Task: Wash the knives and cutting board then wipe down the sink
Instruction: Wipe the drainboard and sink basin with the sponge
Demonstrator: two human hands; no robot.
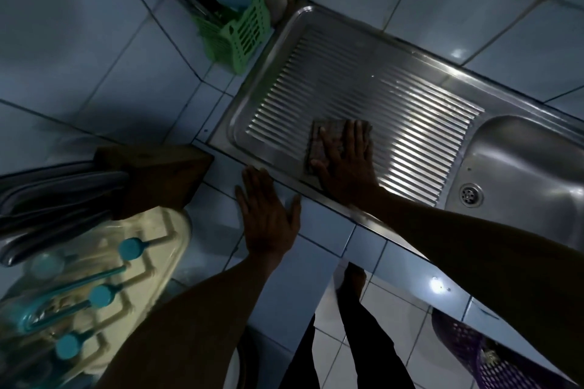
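— While your left hand (268,218) lies flat, fingers spread, on the tile just left of the sink (521,164), where's the cloth (328,142)?

— Under your right hand (344,164), fingers straight, pressing it onto the ribbed drainboard; the basin lies rightward, nearer that hand.

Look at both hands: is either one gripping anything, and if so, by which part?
Neither grips anything. The right hand presses flat on the near end of the cloth on the drainboard; the left hand rests flat on the tiled counter.
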